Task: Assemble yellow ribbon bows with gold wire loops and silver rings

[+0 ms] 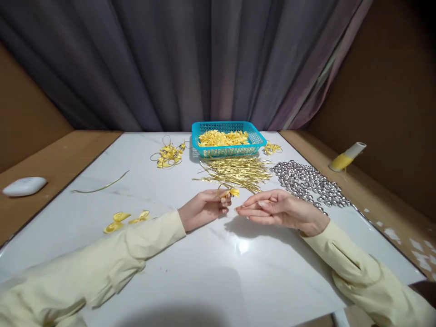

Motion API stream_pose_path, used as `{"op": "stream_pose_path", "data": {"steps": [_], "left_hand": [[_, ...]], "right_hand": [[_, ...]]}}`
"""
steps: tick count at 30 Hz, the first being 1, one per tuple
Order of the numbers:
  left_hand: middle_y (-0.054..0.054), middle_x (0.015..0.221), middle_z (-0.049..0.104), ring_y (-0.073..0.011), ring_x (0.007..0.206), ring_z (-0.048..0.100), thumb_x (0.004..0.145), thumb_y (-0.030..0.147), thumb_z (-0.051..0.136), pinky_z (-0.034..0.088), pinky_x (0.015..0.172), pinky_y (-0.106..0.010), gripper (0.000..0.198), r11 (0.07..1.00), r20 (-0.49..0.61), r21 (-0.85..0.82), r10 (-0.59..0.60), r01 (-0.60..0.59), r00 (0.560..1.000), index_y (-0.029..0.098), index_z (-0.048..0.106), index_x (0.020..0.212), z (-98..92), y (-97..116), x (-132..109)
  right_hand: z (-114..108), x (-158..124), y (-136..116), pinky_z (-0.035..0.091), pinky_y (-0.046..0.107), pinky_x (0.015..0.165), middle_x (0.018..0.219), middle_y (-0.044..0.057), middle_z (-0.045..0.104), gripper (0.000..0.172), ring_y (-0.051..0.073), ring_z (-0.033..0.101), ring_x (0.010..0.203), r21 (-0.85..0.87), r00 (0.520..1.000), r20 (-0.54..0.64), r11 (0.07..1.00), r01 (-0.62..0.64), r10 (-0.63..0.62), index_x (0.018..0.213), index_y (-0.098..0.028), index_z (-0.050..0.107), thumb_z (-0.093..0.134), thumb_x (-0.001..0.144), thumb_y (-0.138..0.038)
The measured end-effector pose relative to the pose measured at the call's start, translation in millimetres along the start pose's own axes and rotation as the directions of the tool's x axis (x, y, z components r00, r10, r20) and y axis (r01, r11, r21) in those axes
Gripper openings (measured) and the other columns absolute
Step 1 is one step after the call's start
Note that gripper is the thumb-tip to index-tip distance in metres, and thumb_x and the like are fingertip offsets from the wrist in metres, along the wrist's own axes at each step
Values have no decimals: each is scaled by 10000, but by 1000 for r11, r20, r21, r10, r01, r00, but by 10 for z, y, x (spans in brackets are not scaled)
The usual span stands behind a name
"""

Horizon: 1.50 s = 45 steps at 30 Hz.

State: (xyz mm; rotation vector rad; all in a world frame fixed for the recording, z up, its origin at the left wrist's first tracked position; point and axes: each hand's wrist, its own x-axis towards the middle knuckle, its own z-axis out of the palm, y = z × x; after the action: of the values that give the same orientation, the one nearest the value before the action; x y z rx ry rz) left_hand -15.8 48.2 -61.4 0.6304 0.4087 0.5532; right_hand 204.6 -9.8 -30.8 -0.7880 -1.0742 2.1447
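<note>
Above the middle of the table my left hand (pixel 207 208) is closed, its fingertips pinching a yellow ribbon bow (pixel 234 192) with a looped gold wire tie on it. Just to the right, apart from the bow, my right hand (pixel 277 208) has its fingers stretched toward the left hand; the thumb lies over them, and nothing shows in it. Beyond both hands lies a pile of gold wire ties (pixel 235 171). Silver beads (pixel 308 181) are spread behind my right hand. Two loose yellow bows (pixel 116 222) lie by my left sleeve.
A blue basket (pixel 195 138) of yellow bows stands at the back, before a grey curtain (pixel 163 68). Bows with looped ties (pixel 169 155) lie left of it, more (pixel 271 148) to its right. A single tie (pixel 102 187), a white object (pixel 24 186) and a yellow-wound spool (pixel 344 160) lie outward.
</note>
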Motion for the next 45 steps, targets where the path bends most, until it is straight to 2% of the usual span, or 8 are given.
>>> {"op": "stream_pose_path", "data": {"steps": [5,11,16,19,21,25,33,45], "left_hand": [[-35,662,492,-107,652,476,741,72,579,394,628,-211,81,999,-19,40,12,-11,1000,97,598,666,12,-17,7],[-37,680,517,-102,643,476,735,103,604,391,625,-209,54,996,-27,86,5,-3,1000,96,623,684,18,-13,22],[-30,667,518,-103,628,472,763,161,593,385,642,-224,109,988,-11,157,-12,14,1000,97,626,682,39,-1,11],[-31,681,524,-103,642,467,770,180,594,371,643,-222,126,982,-29,189,-25,30,999,95,629,684,46,1,4],[-30,690,522,-98,643,456,777,186,591,363,641,-217,126,976,-38,212,-35,42,999,91,637,708,44,0,3],[-29,691,520,-91,639,444,790,176,577,351,637,-209,128,973,-15,228,-35,37,999,82,650,742,40,-7,3],[-28,675,505,-100,629,423,788,161,574,351,623,-213,121,973,-23,231,-21,26,1000,88,651,729,70,-9,-1],[-25,666,487,-88,635,438,828,133,518,357,628,-200,163,984,-59,180,3,8,998,76,607,704,71,-45,6]], "right_hand": [[50,-31,-4,439,281,935,1091,118,637,222,176,585,1032,8,1000,-30,1000,-4,4,1018,-112,638,528,835,-174],[90,-51,-6,275,324,1052,1279,87,503,372,198,386,1235,9,998,-5,998,65,-65,1131,-159,588,592,759,-159],[149,-56,-12,303,323,1038,1214,78,563,314,175,478,1162,-67,999,-19,997,37,-38,1093,-163,618,601,781,-175],[174,-62,-6,456,307,894,1108,104,630,279,182,595,1014,-132,997,-72,991,22,-31,1076,-145,628,566,821,-239],[185,-58,7,532,261,645,1012,126,664,292,182,669,802,-219,993,-99,975,47,-70,1054,-127,631,539,836,-300],[229,-20,45,416,190,389,743,84,679,285,108,602,482,-438,959,-165,888,136,-228,893,-100,644,538,825,-356],[337,25,104,405,211,372,511,3,618,305,100,531,354,-514,873,-335,845,145,-353,648,-163,477,650,710,-407],[302,68,201,474,265,566,663,14,608,123,120,580,556,-627,863,-183,732,266,-471,884,-179,455,424,891,-298]]}}
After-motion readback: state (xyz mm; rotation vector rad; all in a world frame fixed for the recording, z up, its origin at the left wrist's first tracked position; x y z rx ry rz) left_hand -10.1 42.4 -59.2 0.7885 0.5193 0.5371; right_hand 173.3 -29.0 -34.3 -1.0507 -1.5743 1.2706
